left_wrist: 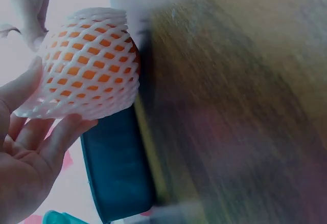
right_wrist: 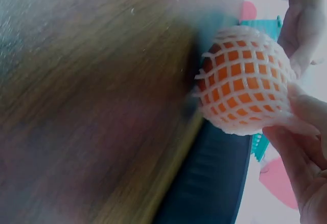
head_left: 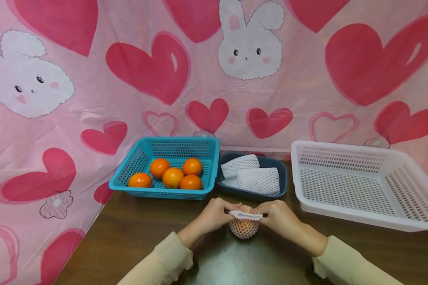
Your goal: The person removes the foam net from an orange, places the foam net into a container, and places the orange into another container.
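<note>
An orange (head_left: pixel 245 228) stands on the dark table inside a white foam net sleeve (left_wrist: pixel 84 63), and its skin shows through the mesh in both wrist views. At the sleeve's upper rim, my left hand (head_left: pixel 215 213) pinches the left edge between thumb and fingers. The opposite edge is pinched by my right hand (head_left: pixel 276 215). In the right wrist view the right thumb and fingers (right_wrist: pixel 291 157) grip the gathered foam beside the fruit. The netting is stretched around the orange, with its rim folded across near the top.
Several oranges (head_left: pixel 172 177) lie in a teal basket (head_left: pixel 164 193) at the back left. Behind the hands, a dark blue tray (head_left: pixel 284 178) holds white foam sleeves (head_left: pixel 258 180). A white basket (head_left: pixel 356 213) stands on the right. A pink heart-patterned cloth (head_left: pixel 199 79) hangs behind.
</note>
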`<state>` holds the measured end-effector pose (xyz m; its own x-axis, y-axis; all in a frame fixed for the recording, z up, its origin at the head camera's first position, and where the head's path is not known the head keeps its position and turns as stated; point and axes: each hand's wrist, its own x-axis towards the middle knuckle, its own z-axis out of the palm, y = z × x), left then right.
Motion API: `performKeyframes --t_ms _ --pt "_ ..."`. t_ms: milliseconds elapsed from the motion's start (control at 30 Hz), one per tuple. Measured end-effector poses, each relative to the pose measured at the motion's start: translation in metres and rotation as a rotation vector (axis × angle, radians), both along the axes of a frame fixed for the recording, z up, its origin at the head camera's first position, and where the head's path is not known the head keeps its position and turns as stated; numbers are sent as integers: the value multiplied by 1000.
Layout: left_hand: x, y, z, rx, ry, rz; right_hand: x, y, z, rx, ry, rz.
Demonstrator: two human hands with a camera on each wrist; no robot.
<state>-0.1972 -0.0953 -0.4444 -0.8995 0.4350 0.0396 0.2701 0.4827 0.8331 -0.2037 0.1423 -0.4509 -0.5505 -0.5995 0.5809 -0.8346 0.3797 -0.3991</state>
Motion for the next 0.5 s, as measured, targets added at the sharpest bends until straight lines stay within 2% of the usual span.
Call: performKeyframes --t_ms 67,133,333,400,500 --pt "1 1 2 -13 23 4 2 -1 2 18 -6 -6" --pt "2 1 3 -27 46 3 2 -2 4 47 -56 -9" --pt "5 4 5 -8 139 -18 0 0 2 174 -326 16" --pt "5 5 5 14 153 -13 -2 0 -1 186 -357 47" --pt "5 5 5 14 128 -4 -3 0 -3 159 -345 78"
